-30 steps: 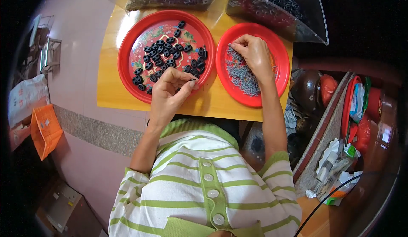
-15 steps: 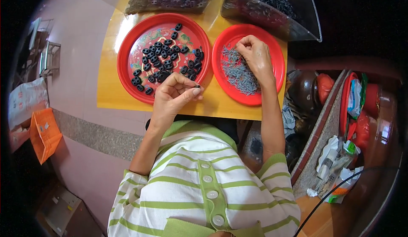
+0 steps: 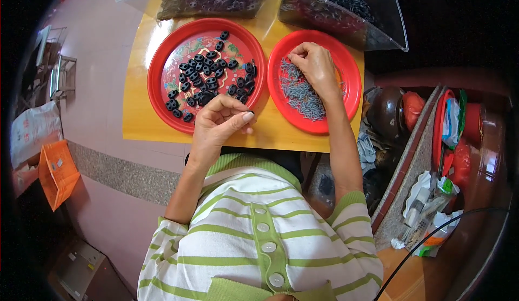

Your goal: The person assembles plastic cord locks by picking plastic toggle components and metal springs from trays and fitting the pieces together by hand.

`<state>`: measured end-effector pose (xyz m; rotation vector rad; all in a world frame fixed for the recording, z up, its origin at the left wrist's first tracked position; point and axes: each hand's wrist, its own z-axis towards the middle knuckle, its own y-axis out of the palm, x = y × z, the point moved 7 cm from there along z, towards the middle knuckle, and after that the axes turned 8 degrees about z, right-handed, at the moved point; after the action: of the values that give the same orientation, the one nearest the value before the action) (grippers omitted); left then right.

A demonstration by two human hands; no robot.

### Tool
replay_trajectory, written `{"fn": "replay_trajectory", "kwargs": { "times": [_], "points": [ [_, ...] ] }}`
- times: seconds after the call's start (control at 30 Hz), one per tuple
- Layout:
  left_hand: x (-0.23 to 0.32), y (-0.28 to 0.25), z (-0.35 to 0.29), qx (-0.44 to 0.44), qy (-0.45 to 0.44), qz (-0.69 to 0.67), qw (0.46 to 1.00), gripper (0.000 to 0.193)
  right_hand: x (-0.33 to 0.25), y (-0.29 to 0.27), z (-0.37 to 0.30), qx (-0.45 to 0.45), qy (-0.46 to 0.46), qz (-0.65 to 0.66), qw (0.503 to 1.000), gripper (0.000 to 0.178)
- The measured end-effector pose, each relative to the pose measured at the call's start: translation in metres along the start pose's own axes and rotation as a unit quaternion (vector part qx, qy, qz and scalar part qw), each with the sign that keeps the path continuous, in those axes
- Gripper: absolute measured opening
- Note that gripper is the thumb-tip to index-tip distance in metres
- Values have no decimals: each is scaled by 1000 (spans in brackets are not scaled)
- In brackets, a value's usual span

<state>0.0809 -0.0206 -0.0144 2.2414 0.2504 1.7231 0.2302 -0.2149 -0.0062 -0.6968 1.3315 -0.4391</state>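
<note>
Nothing readable: the white sack (image 3: pixel 39 134) at nine o'clock carries faint reddish print (too blurred to make out).

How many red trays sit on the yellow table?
2: the larger tray on the left, holding black pieces, and the smaller tray on the right, holding grey pieces.

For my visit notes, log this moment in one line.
left hand: pinching dark piece | right hand: over grey pieces in red plate
</note>
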Motion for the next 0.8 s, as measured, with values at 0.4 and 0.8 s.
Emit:
{"fn": "replay_trajectory", "kwargs": {
  "times": [0.4,0.8],
  "points": [
    [0,-10,1,50,10,-21,998,12,10,-36,0,21,14,-10,1000,18],
    [-1,-4,3,13,-7,-7,1000,11,8,-29,-4,8,12,-85,996,16]
  ]
}}
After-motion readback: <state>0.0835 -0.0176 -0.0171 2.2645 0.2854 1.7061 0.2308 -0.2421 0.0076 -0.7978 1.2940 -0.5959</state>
